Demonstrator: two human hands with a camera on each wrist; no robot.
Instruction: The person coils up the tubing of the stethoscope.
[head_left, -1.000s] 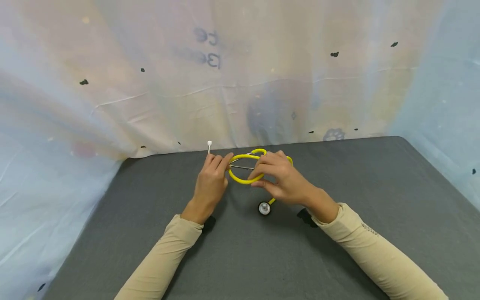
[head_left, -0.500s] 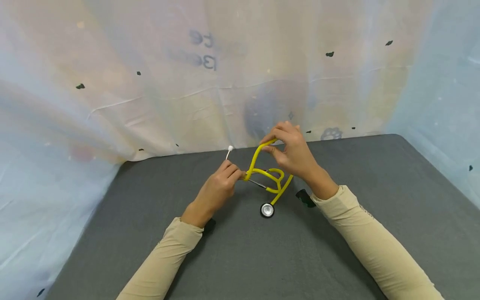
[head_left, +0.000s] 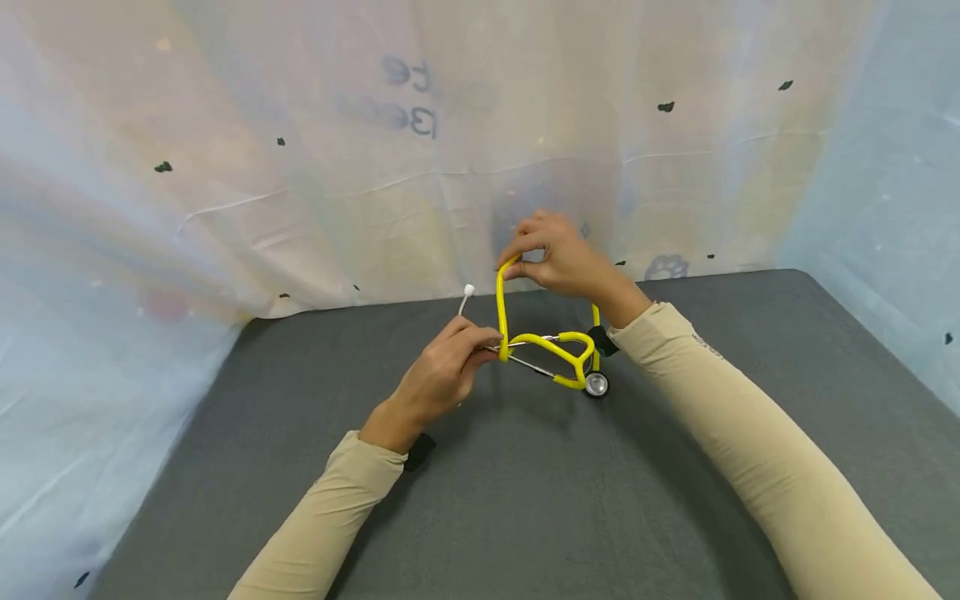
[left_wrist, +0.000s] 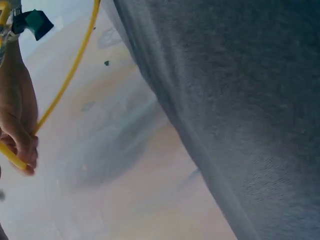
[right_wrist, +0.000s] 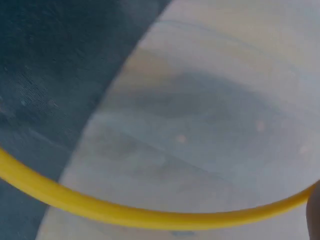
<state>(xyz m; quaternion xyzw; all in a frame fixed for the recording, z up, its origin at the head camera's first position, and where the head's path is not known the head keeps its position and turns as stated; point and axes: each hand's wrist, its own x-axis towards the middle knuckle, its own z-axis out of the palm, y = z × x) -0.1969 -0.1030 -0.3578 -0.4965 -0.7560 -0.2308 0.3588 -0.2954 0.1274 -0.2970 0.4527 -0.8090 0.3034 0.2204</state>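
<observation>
A yellow stethoscope [head_left: 502, 300] is held between both hands over the grey surface. My left hand [head_left: 435, 377] pinches its metal ear tubes and a bend of tubing; one white ear tip [head_left: 468, 290] sticks up above the fingers. Higher and to the right, my right hand [head_left: 558, 257] pinches the tubing between thumb and fingers. From there the tubing passes behind the right wrist down to the round chest piece [head_left: 597, 384], beside the yellow fork. In the left wrist view the right hand [left_wrist: 17, 117] grips the tubing [left_wrist: 70, 75]. A curve of tubing [right_wrist: 150, 218] crosses the right wrist view.
The grey cloth-covered table [head_left: 495, 517] lies under both arms. A pale, patterned curtain [head_left: 337, 217] hangs behind its far edge, and bluish sheeting [head_left: 907, 208] closes the right side. A small black device [head_left: 602, 341] sits under the right wrist.
My right hand has risen, pulling the tubing up into a tall loop. The left hand has shifted right with the ear tubes. The chest piece has moved right and farther away.
</observation>
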